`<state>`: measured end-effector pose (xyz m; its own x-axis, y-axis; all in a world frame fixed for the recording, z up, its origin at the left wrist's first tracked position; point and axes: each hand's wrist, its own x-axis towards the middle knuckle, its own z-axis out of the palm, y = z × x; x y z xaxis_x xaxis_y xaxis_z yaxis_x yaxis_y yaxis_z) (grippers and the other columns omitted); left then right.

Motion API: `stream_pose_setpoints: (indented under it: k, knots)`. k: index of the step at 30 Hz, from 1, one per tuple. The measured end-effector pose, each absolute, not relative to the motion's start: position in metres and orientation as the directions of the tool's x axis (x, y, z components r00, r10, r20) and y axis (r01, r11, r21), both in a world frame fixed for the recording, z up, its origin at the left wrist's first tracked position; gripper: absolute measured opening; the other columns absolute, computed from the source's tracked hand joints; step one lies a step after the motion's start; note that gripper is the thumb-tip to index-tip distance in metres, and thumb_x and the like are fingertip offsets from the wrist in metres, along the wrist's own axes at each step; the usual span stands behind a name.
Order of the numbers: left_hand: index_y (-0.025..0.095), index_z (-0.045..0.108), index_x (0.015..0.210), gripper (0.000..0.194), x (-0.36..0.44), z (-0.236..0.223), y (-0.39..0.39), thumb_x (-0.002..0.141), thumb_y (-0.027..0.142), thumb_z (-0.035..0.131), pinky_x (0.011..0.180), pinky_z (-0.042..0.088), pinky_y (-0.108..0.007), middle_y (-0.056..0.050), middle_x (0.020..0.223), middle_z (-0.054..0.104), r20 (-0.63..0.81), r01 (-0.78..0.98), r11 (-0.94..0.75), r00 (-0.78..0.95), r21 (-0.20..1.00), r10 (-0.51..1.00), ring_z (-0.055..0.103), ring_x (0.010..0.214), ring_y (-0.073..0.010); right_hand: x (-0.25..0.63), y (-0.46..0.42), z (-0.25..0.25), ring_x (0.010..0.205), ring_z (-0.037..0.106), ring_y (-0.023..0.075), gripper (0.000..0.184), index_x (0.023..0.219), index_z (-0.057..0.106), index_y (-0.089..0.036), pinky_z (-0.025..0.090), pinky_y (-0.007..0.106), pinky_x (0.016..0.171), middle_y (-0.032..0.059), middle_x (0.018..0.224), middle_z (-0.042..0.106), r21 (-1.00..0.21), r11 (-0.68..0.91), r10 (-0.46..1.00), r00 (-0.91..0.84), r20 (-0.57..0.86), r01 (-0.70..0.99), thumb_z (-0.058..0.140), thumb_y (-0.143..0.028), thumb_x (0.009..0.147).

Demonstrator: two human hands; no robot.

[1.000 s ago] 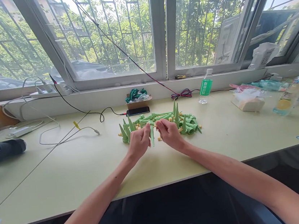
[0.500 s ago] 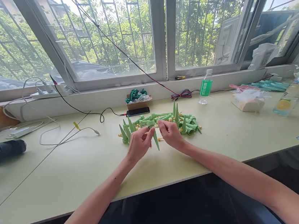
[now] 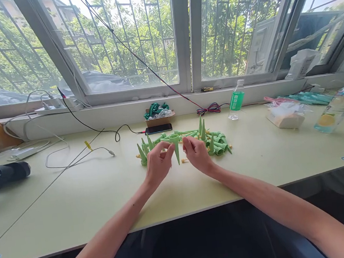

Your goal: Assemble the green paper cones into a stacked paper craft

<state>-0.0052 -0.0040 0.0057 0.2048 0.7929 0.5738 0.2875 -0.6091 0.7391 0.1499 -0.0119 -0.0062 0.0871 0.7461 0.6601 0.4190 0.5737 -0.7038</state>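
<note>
My left hand pinches a green plastic plant-watering spike near its wide ring end, so its point hangs downward. Just right of it, my right hand is closed, thumb and finger pressed together; whatever it holds is too small or hidden to make out. Behind both hands spreads a pile of similar green spikes, some standing point up, others lying down. A small yellow piece lies on the table between the hands, and more yellow bits peek out around the pile.
Behind the pile are a phone on a cable and a small box with crumpled wrappers. A green-labelled bottle stands at the back right. Farther right are a paper box and a larger bottle. White cables lie left.
The spike in my left hand has risen slightly, showing its open ring end more. My right hand has shifted a little away from it. At far right, another person's hand has mostly left view.
</note>
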Motion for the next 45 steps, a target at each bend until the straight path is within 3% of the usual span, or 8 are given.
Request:
stream_pose_setpoints:
  k: [5,12,17,24,36,45]
  knots:
    - [0.015,0.058,0.057,0.067,-0.004,0.006,-0.002,0.095,0.061,0.029,0.034,0.037,-0.022,-0.003,0.051,0.057,0.408,0.123,-0.455,0.283,0.882,0.868,0.049,0.034,-0.0089,0.151,-0.013,-0.006,0.05,0.043,0.0109,0.047,0.065,0.043,-0.021,0.035,0.025,0.055,-0.0022,0.056,0.047,-0.713,0.579,0.761,0.051,0.647,0.396,0.032,-0.052,0.098]
    - [0.015,0.055,0.049,0.075,-0.007,0.017,-0.007,0.09,0.07,0.025,0.031,0.034,-0.022,-0.008,0.046,0.058,0.174,0.073,-0.227,0.436,0.971,0.883,0.046,0.031,-0.0101,0.151,-0.013,-0.01,0.05,0.045,0.0107,0.046,0.065,0.043,-0.021,0.036,0.024,0.054,-0.0009,0.059,0.052,-0.718,0.592,0.774,-0.01,0.633,0.365,0.034,-0.053,0.098]
    - [0.013,0.064,0.06,0.079,-0.01,0.016,-0.004,0.087,0.074,0.023,0.032,0.037,-0.022,-0.012,0.058,0.066,0.093,0.037,-0.133,0.532,0.99,0.842,0.048,0.034,-0.01,0.152,-0.012,-0.009,0.049,0.044,0.0105,0.046,0.066,0.043,-0.021,0.036,0.025,0.053,-0.0013,0.058,0.051,-0.734,0.578,0.784,0.009,0.621,0.356,0.034,-0.053,0.098]
    - [0.012,0.071,0.082,0.07,-0.011,0.016,-0.002,0.087,0.071,0.035,0.033,0.037,-0.024,-0.016,0.082,0.072,0.077,-0.03,-0.073,0.575,0.997,0.814,0.048,0.035,-0.0092,0.154,-0.01,-0.009,0.05,0.038,0.0102,0.044,0.065,0.038,-0.021,0.033,0.024,0.052,-0.0031,0.057,0.044,-0.72,0.591,0.763,0.035,0.645,0.364,0.034,-0.051,0.098]
    - [0.013,0.061,0.089,0.043,-0.011,0.016,-0.005,0.089,0.055,0.051,0.036,0.039,-0.022,-0.011,0.084,0.07,0.173,-0.018,-0.202,0.594,0.979,0.786,0.051,0.04,-0.0074,0.154,-0.011,-0.006,0.046,0.036,0.011,0.047,0.061,0.035,-0.022,0.03,0.026,0.049,-0.0037,0.048,0.039,-0.735,0.56,0.777,0.066,0.626,0.383,0.033,-0.052,0.098]
    - [0.016,0.051,0.101,0.038,-0.011,0.016,-0.007,0.087,0.05,0.057,0.037,0.04,-0.018,-0.004,0.077,0.068,0.246,0.1,-0.375,0.598,0.921,0.763,0.051,0.04,-0.0062,0.154,-0.013,-0.003,0.044,0.033,0.0102,0.046,0.06,0.033,-0.022,0.026,0.026,0.047,-0.0056,0.046,0.032,-0.754,0.56,0.78,0.09,0.62,0.342,0.038,-0.051,0.096]
